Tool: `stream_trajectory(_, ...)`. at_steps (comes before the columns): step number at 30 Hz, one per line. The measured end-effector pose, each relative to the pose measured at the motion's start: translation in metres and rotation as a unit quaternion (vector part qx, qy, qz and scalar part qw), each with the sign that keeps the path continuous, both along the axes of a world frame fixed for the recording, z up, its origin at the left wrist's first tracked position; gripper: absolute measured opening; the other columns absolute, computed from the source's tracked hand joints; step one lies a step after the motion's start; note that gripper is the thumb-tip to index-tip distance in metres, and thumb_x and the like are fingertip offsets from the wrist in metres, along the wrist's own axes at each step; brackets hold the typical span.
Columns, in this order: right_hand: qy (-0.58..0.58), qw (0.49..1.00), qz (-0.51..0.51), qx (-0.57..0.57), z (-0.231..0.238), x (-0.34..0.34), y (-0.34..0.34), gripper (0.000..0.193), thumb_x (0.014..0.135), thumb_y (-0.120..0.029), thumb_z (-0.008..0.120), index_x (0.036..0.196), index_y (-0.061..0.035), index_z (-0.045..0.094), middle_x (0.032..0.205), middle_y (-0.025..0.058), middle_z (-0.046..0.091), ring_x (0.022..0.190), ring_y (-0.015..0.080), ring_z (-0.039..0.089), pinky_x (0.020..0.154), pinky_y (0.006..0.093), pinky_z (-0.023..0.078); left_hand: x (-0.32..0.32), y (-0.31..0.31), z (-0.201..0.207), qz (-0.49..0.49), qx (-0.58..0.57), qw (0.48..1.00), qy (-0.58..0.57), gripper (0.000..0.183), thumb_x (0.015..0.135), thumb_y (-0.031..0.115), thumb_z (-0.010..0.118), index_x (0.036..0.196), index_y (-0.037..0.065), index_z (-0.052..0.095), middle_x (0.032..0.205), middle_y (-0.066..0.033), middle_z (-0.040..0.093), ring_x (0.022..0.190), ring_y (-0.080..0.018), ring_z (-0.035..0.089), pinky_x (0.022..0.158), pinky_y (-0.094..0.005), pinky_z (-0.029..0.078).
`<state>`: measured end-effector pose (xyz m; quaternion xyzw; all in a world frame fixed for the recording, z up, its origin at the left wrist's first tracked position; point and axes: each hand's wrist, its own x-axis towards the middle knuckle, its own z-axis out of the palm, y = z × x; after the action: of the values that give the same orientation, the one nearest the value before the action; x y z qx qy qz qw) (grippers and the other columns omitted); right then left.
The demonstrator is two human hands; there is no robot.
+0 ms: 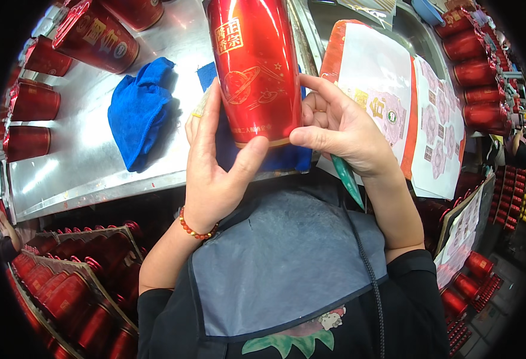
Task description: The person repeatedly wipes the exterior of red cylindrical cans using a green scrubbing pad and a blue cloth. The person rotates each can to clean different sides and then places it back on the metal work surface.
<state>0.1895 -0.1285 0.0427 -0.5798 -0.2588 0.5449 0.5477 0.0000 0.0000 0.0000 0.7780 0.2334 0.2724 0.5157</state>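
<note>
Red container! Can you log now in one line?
left hand: holds red container; right hand: same; green pointed thing: by right hand; crumpled blue cloth: on table

the person wears a black short-sleeved shirt (417, 305), a grey apron (287, 257) edged in black, a dark braided cord (377, 298) and a red beaded bracelet (196, 231).

Left of the red canister (257, 113), a strip of metal tabletop (182, 42) is leaving room for a hand, until the crumpled blue cloth (140, 113) is bulging into the way. Farther left of the canister, red containers (98, 36) are forming a barrier. Right of it, printed sheets (376, 60) are taking up the side. The left hand (212, 173) and right hand (349, 131) are blocking its lower flanks; a green pointed object (348, 179) is jutting below, to its right.
</note>
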Motion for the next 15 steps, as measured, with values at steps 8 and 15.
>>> stream_trajectory(8,-0.038,0.998,-0.04,0.005,0.002,-0.007,0.003,0.086,0.08,-0.01,0.087,0.149,0.0071,0.038,0.091,-0.0002,0.056,0.08,0.0057,0.058,0.071,0.019,0.047,-0.008,-0.004,-0.002,0.003,0.023,1.0,-0.005,0.082,0.088,0.023,0.074,0.156,-0.001,0.034,0.15,-0.0189,0.046,0.138,-0.0306,0.04,0.118,-0.0423,0.026)
stream_trajectory(15,-0.019,0.998,-0.048,0.025,-0.004,-0.008,0.001,0.087,0.081,-0.007,0.085,0.151,0.0068,0.036,0.097,0.0022,0.057,0.085,0.0073,0.06,0.075,0.0203,0.049,-0.008,-0.011,-0.004,0.012,0.009,0.999,-0.032,0.068,0.096,0.019,0.068,0.155,0.001,0.038,0.155,-0.0164,0.043,0.143,-0.0309,0.035,0.12,-0.0414,0.024)
